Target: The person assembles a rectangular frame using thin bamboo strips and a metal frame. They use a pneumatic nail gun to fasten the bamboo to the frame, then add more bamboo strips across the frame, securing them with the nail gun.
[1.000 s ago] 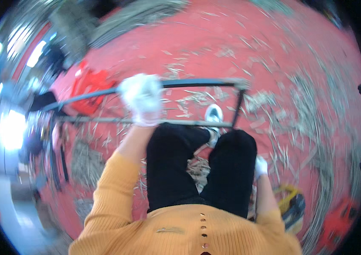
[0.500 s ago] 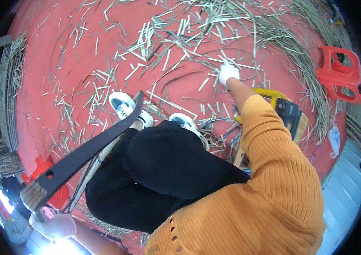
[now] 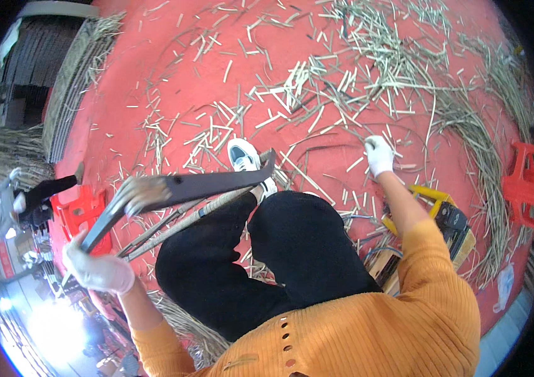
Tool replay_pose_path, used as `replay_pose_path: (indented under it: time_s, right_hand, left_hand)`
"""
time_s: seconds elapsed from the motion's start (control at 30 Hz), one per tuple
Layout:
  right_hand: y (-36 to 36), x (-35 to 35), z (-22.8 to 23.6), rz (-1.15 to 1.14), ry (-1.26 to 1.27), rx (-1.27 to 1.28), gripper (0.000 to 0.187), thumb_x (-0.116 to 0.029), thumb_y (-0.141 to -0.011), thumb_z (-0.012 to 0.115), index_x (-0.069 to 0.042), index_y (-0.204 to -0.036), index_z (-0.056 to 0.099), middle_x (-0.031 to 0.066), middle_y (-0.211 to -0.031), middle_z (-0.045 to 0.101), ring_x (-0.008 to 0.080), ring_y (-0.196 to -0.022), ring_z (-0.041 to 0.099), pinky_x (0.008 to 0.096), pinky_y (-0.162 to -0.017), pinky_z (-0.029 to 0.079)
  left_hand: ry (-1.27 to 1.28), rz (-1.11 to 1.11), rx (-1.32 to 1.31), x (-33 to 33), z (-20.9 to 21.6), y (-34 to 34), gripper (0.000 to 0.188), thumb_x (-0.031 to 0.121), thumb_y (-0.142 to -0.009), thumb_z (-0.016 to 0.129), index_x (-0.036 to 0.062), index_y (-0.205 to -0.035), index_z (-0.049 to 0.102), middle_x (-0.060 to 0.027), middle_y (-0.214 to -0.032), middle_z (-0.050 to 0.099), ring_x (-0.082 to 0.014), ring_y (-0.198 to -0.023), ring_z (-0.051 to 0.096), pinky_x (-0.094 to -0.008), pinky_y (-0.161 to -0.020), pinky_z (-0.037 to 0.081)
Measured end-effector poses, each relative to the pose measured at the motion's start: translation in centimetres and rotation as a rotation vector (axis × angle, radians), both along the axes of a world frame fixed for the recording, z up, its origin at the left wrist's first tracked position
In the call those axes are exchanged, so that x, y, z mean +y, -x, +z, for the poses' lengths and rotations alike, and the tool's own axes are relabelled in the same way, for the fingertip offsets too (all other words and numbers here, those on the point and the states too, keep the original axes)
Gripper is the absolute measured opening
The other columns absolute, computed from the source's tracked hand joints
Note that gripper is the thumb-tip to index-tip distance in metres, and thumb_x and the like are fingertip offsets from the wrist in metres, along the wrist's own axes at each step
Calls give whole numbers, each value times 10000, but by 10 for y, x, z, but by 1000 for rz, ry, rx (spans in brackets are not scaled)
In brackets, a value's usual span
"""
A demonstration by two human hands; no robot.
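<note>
My left hand (image 3: 96, 267), in a white glove, is closed round the handle of a billhook (image 3: 216, 187). Its long dark blade has a hooked tip and stretches over my lower leg toward my shoes; a light wrapping (image 3: 146, 193) covers the blade's base. My right hand (image 3: 379, 155), gloved in white too, hangs over the red floor (image 3: 172, 60) with its fingers curled. Whether a strip is in them is too small to tell; a thin dark strip (image 3: 345, 131) runs close by. Short cut pieces of plant stalk (image 3: 298, 78) lie scattered ahead.
A yellow and black tool (image 3: 442, 213) stands right of my knees. Red plastic stools (image 3: 523, 182) stand at the right and left. Long stalks (image 3: 477, 157) lie at the right. A wrapped pole (image 3: 198, 217) leans beside my leg. Another person (image 3: 3, 207) is at the far left.
The billhook has swung up and right, its blade flatter across my legs. My right hand has drawn back toward me, its fingers now curled. The whole view has shifted left, showing the other person.
</note>
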State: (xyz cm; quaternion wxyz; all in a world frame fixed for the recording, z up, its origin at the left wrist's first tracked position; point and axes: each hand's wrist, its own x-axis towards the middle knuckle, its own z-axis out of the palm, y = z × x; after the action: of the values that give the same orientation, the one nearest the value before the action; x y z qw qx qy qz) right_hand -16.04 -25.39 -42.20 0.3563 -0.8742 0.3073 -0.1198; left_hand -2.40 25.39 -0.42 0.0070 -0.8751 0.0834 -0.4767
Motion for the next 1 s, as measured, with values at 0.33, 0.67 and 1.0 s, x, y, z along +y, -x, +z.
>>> replay_pose_path:
  time_s: [0.33,0.67,1.0]
  right_hand:
    - [-23,128,314,180,-167,-781,161,29,-877,677,-10,-1033,684,79,-1001,640,145,-822,647,271,-747,530]
    - [14,251,467,532,-1014,-1308,128,58,-960,535,-14,-1064,552,135,-938,682,203,-846,702,331,-807,592]
    - [70,299,392,426,-1212,-514,181,-118,-969,631,33,-1064,606,138,-948,704,169,-740,693,267,-677,547]
  left_hand:
    - [203,-348,-72,-13,16,8,180,50,-869,583,111,-756,710,-44,-614,541,-218,-578,498,-358,-592,359]
    - [813,-851,527,-61,56,119,190,50,-907,667,35,-1088,725,-65,-915,696,-197,-842,650,-313,-761,503]
    - [1409,-933,1090,-45,27,144,200,93,-969,633,-35,-1107,701,-73,-916,719,-105,-725,639,-225,-676,516]
